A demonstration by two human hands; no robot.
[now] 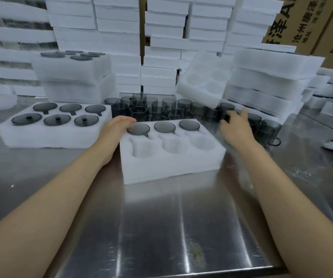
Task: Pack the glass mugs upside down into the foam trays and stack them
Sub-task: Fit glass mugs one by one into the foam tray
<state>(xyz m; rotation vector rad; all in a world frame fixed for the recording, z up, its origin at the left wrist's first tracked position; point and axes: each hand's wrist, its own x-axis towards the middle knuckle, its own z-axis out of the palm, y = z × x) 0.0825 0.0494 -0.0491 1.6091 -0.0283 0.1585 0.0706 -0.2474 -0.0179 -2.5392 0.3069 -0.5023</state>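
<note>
On the steel table sits your white six-pocket foam tray (pixel 171 157), its far row holding three upside-down smoky grey glass mugs (pixel 164 127), your left hand (pixel 119 123) resting flat-fingered on the far-left mug (pixel 138 129), your right hand (pixel 235 127) beyond the tray's right end, blurred, fingers spread toward loose grey mugs (pixel 213 114).

Bright, even overhead light glares off the steel table (pixel 161 227); right hand (pixel 235 129) motion-blurred, edges bowed.
</note>
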